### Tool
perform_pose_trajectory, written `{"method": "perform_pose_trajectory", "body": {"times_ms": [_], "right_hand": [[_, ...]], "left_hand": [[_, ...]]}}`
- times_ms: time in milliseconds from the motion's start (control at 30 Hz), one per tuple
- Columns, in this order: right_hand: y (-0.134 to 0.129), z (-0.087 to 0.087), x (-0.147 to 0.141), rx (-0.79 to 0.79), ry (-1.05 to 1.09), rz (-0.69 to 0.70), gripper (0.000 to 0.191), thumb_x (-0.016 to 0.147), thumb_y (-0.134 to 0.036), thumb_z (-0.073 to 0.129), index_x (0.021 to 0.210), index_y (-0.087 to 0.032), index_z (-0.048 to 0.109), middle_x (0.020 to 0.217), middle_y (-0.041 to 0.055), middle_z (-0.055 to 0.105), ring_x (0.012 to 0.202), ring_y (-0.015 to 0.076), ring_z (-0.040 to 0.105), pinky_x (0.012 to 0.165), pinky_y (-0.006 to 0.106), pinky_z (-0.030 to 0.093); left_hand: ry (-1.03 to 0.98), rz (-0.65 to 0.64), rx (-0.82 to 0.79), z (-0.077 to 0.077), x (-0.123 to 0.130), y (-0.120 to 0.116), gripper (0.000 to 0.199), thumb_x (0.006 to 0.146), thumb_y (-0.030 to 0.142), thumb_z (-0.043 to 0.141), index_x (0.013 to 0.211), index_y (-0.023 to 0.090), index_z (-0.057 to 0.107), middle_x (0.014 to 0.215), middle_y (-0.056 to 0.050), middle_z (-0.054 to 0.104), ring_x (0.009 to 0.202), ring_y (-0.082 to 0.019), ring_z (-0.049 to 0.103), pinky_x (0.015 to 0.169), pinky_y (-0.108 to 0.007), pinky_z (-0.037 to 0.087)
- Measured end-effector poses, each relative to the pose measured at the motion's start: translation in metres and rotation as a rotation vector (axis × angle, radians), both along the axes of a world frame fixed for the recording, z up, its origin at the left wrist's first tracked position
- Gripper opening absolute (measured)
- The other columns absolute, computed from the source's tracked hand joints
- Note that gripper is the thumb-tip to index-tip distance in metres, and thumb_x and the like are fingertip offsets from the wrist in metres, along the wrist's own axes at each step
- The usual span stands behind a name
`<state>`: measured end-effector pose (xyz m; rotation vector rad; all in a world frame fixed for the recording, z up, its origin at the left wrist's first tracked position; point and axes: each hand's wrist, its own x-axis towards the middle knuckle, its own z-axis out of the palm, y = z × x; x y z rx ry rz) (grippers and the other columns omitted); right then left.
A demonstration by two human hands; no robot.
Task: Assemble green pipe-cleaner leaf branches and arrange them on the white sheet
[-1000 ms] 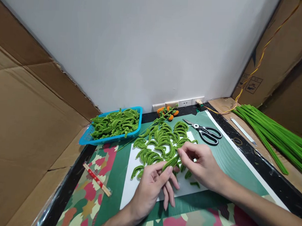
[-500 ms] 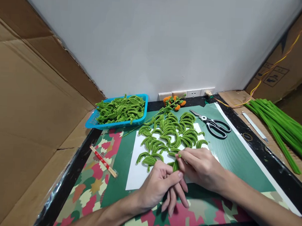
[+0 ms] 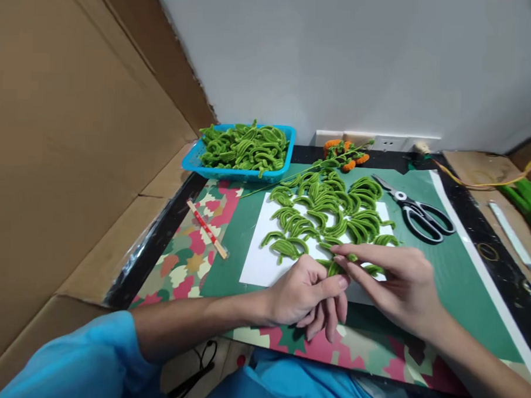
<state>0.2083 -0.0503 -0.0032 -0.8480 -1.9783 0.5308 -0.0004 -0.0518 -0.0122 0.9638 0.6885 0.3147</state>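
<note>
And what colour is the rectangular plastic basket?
The rectangular plastic basket is bright blue, showing best in the head view.

you face a pale wall (image 3: 263, 58) at twelve o'clock, sockets (image 3: 387, 143) at two, cardboard (image 3: 75, 126) at ten, a black table (image 3: 309, 154) before you.

Count one left hand (image 3: 314, 289), one right hand (image 3: 402, 281), one basket (image 3: 231, 173), one pair of scissors (image 3: 400, 196), one white sheet (image 3: 261, 266). See green pieces (image 3: 320, 200) too many to number.

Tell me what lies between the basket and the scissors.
In the head view, curved green pieces lie between the basket and the scissors, with a thin green stem nearer the basket.
</note>
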Motion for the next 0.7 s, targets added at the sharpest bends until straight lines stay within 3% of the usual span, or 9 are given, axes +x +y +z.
{"method": "perform_pose_trajectory", "body": {"times_ms": [133,233,300,400,700], "right_hand": [[0.003,-0.013,0.004,0.281,-0.156,0.029,0.043,0.101,-0.005,0.061,0.14,-0.023,0.07,0.082,0.0027,0.08,0.059,0.014,0.072,0.052,0.023,0.053],[0.004,-0.014,0.005,0.258,-0.137,-0.038,0.036,0.101,-0.007,0.067,0.133,-0.024,0.073,0.084,0.0028,0.081,0.062,0.0148,0.075,0.055,0.022,0.056],[0.003,-0.01,0.005,0.195,-0.104,-0.082,0.03,0.101,-0.009,0.068,0.127,-0.023,0.075,0.095,0.0055,0.085,0.07,0.0163,0.08,0.062,0.022,0.061],[0.0,-0.005,0.004,0.188,-0.103,-0.091,0.032,0.103,-0.011,0.066,0.132,-0.021,0.073,0.105,0.0085,0.086,0.077,0.0178,0.082,0.068,0.023,0.063],[0.003,-0.01,0.006,0.319,-0.192,-0.032,0.049,0.104,-0.005,0.059,0.151,-0.019,0.059,0.092,0.0061,0.081,0.071,0.0171,0.076,0.062,0.026,0.056]], "left_hand": [[0.011,0.018,-0.056,-0.001,0.001,-0.001,0.059,0.093,0.062,0.067,0.064,0.011,0.067,0.05,-0.007,0.066,0.028,-0.011,0.049,0.025,-0.02,0.025],[-0.035,0.028,-0.05,-0.002,0.001,-0.001,0.062,0.093,0.068,0.067,0.068,0.011,0.069,0.052,-0.005,0.065,0.03,-0.011,0.051,0.026,-0.02,0.029],[-0.062,0.044,-0.026,-0.002,0.001,-0.001,0.065,0.093,0.073,0.066,0.071,0.012,0.069,0.053,-0.004,0.065,0.032,-0.01,0.053,0.027,-0.02,0.032],[-0.065,0.065,0.016,-0.003,0.0,-0.003,0.066,0.093,0.075,0.064,0.074,0.012,0.069,0.054,-0.003,0.064,0.033,-0.01,0.052,0.029,-0.019,0.033],[-0.016,0.083,0.068,-0.001,-0.004,-0.007,0.067,0.096,0.071,0.063,0.071,0.01,0.071,0.05,-0.003,0.061,0.032,-0.008,0.048,0.033,-0.019,0.032]]}}
